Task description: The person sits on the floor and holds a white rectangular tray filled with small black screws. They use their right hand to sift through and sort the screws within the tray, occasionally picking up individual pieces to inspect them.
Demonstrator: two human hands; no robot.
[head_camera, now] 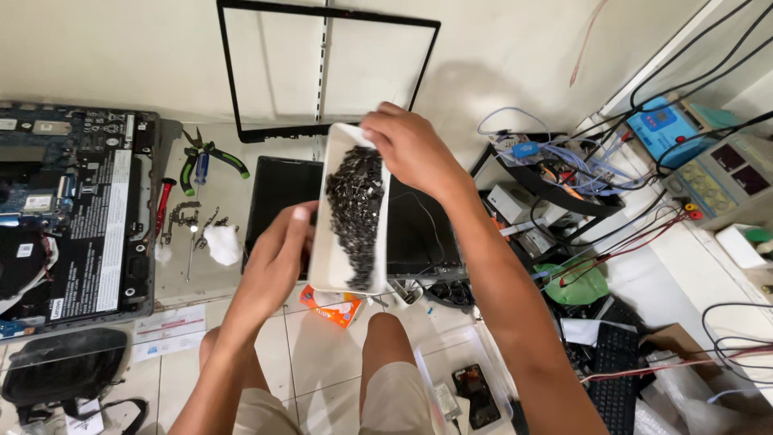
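Here, centre frame:
Tray: white tray (349, 211), heaped with small dark screws (355, 211).
Hands: left hand (278, 256) grips near side; right hand (413, 150) grips far end.
Left edge: opened laptop (72, 213).

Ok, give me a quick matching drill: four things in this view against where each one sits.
Things:
1. white tray
2. screen bezel frame
3. open laptop base
4. green-handled pliers

Places:
A. leaning on the wall
B. far left on the floor
C. held between the left hand and right hand
D. on the floor between laptop base and frame

Pairs: 1-C, 2-A, 3-B, 4-D
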